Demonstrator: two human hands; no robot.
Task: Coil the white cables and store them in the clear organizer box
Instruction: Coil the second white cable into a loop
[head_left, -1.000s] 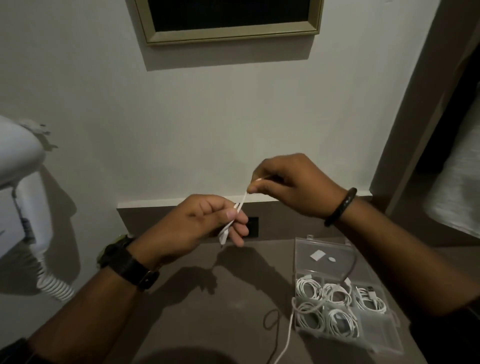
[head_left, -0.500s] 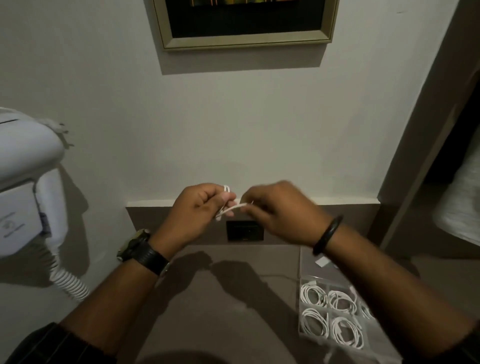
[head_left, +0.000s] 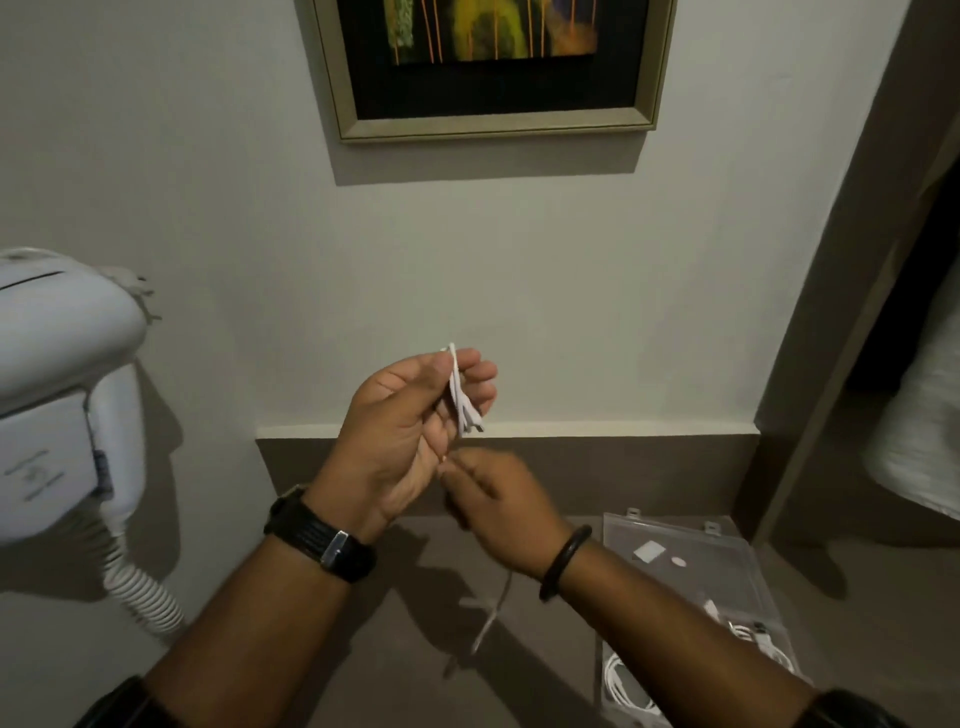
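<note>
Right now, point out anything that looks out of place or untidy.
One loose end: a length of the white cable trails down uncoiled below the right hand, while the left hand pinches a few folded loops. The clear organizer box sits open, with coiled cables inside. Nothing looks damaged.

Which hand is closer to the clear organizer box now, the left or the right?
Right. The right hand hangs lower, just left of the clear organizer box; the left hand is raised higher and farther left, pinching the folded white cable.
</note>
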